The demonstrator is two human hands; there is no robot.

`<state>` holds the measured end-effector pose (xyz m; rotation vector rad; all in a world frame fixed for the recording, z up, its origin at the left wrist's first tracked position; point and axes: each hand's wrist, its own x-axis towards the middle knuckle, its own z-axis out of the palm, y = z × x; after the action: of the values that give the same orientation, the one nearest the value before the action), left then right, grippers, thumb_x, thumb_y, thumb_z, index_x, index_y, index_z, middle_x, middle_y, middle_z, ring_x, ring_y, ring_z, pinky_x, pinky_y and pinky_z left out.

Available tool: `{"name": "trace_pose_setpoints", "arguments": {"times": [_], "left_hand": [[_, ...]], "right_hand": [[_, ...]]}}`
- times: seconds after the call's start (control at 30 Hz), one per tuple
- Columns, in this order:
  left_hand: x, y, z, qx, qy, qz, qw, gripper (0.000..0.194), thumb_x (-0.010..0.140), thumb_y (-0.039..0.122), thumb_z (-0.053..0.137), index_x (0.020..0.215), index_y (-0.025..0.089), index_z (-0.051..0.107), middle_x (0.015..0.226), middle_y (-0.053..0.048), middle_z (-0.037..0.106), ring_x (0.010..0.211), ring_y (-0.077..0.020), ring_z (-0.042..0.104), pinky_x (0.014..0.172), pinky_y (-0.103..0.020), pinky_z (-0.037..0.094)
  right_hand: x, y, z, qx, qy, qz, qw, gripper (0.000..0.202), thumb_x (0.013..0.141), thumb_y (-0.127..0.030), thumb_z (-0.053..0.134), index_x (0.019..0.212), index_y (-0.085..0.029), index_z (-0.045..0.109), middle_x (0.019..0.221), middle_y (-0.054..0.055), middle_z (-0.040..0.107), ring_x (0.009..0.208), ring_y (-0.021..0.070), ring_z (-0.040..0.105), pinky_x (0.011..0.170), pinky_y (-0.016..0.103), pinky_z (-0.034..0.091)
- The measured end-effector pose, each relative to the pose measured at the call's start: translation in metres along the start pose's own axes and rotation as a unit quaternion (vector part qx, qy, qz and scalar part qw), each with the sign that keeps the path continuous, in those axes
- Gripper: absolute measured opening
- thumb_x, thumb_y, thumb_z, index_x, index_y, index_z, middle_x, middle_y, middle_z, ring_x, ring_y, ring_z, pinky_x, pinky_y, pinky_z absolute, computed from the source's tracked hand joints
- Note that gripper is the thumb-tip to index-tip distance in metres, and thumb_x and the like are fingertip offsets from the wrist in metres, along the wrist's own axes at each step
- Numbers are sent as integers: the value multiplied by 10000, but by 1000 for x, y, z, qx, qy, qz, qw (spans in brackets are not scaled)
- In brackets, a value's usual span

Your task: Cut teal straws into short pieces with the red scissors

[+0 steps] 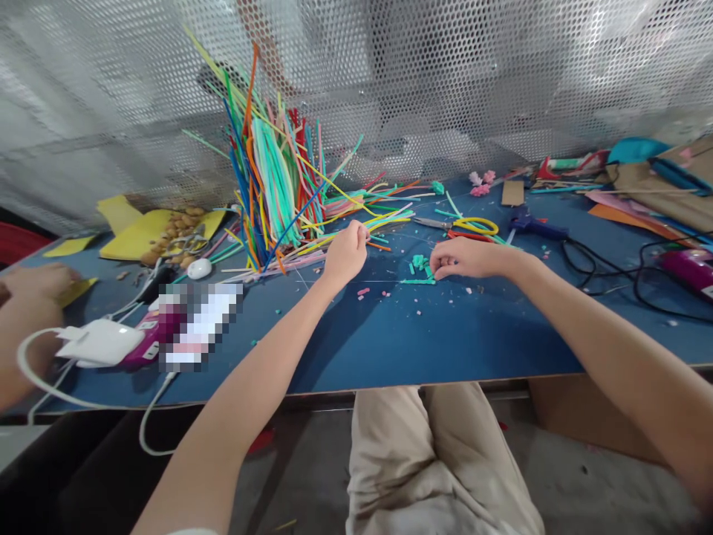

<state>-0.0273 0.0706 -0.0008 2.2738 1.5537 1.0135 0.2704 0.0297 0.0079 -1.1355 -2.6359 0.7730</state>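
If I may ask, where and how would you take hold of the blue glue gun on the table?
I would wrap the right hand around the slim handle of the blue glue gun, coming down from above on the right: the handle stretches rightward from the bulkier body, probably offering the most comfortable grip.

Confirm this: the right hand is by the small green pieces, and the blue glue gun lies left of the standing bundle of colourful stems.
Not quite: the head view shows the blue glue gun to the right of the standing bundle of colourful stems. The right hand is by the small green pieces, as you say.
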Motion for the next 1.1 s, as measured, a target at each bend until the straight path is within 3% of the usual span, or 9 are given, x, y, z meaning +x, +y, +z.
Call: {"name": "trace_pose_setpoints", "arguments": {"times": [0.1, 0.23, 0.37, 0.47, 0.67, 0.77, 0.87, 1.1], "left_hand": [[-2, 4, 6, -149, 4, -71, 986, 302, 1076, 326, 391, 882, 202, 587, 881, -43, 657, 827, -184, 604, 795, -314, 412], [-10, 17, 12, -357, 0, -133, 925, 295, 1022, 440, 544, 936, 209, 706, 1036, -45, 699, 917, -178, 613, 788, -298, 444], [-22, 37, 13, -516, -91, -167, 835, 322, 918, 501, 710, 1110, 248, 763, 1147, -49, 743, 951, -181, 667, 774, -290, 499], [-29, 49, 14, -561, -145, -136, 804, 371, 876, 505, 765, 1118, 224, 764, 1154, -78, 767, 1027, -196, 706, 856, -302, 538], [-38, 58, 18, -572, -77, -107, 810, 337, 853, 434, 802, 1097, 204, 759, 1185, -88, 763, 1087, -219, 720, 978, -396, 571], [-39, 58, 20, -572, -55, -103, 812, 321, 851, 428, 804, 1082, 207, 771, 1161, -78, 767, 1052, -225, 730, 955, -411, 587], [-39, 59, 21, -546, -38, -92, 832, 304, 846, 434, 803, 1061, 219, 791, 1136, -68, 777, 1051, -234, 722, 910, -387, 591], [-40, 59, 23, -498, -7, -50, 866, 267, 880, 443, 769, 1071, 261, 809, 1095, -52, 792, 963, -192, 707, 797, -304, 542]], "right_hand": [[0, -1, -1, -31, 13, -11, 999, 265, 928, -438, 592, 862, -196, 678, 907, 76, 697, 779, 196, 621, 722, 332, 462], [-6, 3, -6, -32, 102, 7, 994, 182, 929, -383, 602, 917, -210, 658, 799, 40, 700, 703, 185, 619, 678, 333, 456], [-8, 10, -7, 98, 252, -1, 963, 234, 883, -447, 704, 1002, -246, 681, 867, 38, 743, 800, 207, 691, 807, 391, 553], [-3, 6, -2, 220, 319, -7, 922, 336, 841, -475, 765, 1083, -250, 702, 911, 46, 764, 823, 218, 725, 863, 442, 592], [12, -29, 18, 363, 384, 6, 849, 393, 715, -477, 887, 943, -225, 689, 836, 49, 771, 770, 235, 749, 820, 466, 626], [16, -44, 28, 353, 392, 16, 850, 409, 687, -482, 906, 922, -221, 696, 851, 54, 781, 797, 243, 754, 834, 461, 626], [19, -51, 34, 332, 408, 35, 850, 429, 672, -517, 905, 902, -210, 712, 842, 63, 781, 778, 242, 745, 808, 452, 624], [22, -48, 42, 380, 393, 56, 836, 460, 657, -536, 900, 908, -201, 710, 809, 55, 776, 720, 214, 722, 761, 423, 617]]}}
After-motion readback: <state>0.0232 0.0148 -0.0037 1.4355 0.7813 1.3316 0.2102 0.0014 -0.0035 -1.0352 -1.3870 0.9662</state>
